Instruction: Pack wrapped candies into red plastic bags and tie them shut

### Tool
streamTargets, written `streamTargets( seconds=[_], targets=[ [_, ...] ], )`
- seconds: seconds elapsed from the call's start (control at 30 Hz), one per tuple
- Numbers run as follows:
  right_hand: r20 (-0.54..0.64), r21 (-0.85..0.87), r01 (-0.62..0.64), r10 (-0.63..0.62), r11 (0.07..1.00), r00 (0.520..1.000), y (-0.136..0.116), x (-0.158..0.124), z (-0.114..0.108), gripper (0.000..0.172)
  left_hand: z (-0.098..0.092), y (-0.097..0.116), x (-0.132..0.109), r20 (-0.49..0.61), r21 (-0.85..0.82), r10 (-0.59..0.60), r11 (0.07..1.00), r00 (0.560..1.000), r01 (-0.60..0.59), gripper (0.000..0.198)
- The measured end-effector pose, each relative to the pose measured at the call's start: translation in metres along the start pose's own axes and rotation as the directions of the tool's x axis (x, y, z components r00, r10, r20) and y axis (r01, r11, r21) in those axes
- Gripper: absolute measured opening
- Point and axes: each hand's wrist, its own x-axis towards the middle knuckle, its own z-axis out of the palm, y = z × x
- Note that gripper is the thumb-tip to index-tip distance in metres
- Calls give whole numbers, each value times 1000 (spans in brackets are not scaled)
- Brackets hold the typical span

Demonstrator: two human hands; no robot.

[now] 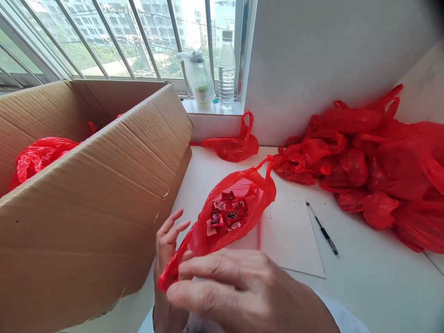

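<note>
A red plastic bag (239, 203) lies on the white table (364, 286), its mouth toward me, with several wrapped candies (227, 213) showing inside. My right hand (243, 291) pinches the near edge of the bag with thumb and fingers. My left hand (166, 249) is beside that edge, fingers spread and touching the bag's rim, next to the cardboard box.
A large open cardboard box (86, 199) with a red bag (38, 157) inside stands at left. A heap of filled red bags (374, 162) fills the right. One more red bag (232, 145) lies by the sill. A paper sheet (291, 236), a pen (322, 229) and a water bottle (226, 69) are nearby.
</note>
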Motion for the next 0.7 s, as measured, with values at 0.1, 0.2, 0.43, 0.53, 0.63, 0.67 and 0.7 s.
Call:
streamTargets(
  seconds=[0.1, 0.2, 0.43, 0.53, 0.63, 0.67, 0.7],
  targets=[
    [-43, -164, -177, 173, 970, 984, 27, -1, -13, 27, -10, 14, -9, 55, 19, -123, 992, 991, 122, 31],
    [83, -392, -321, 380, 862, 921, 70, 2, -12, 25, -10, 15, -18, 36, 57, -166, 985, 985, 164, 30],
    [257, -415, -171, 295, 894, 920, 137, 8, 39, 29, -8, 15, -16, 87, -44, -423, 903, 902, 427, 38],
    [267, -406, -175, 300, 897, 916, 142, 8, 49, 30, -7, 20, -10, 102, -111, -472, 870, 876, 481, 40],
    [307, -355, -216, 332, 909, 892, 143, 7, 43, 27, -5, 16, -3, 105, -204, -511, 829, 853, 521, 39],
    [325, -332, -225, 335, 916, 884, 143, 6, 38, 25, -4, 14, 0, 121, -247, -518, 811, 847, 531, 38],
    [340, -310, -232, 335, 922, 879, 143, 6, 33, 23, -4, 11, 2, 148, -297, -522, 787, 840, 541, 38]
  ],
)
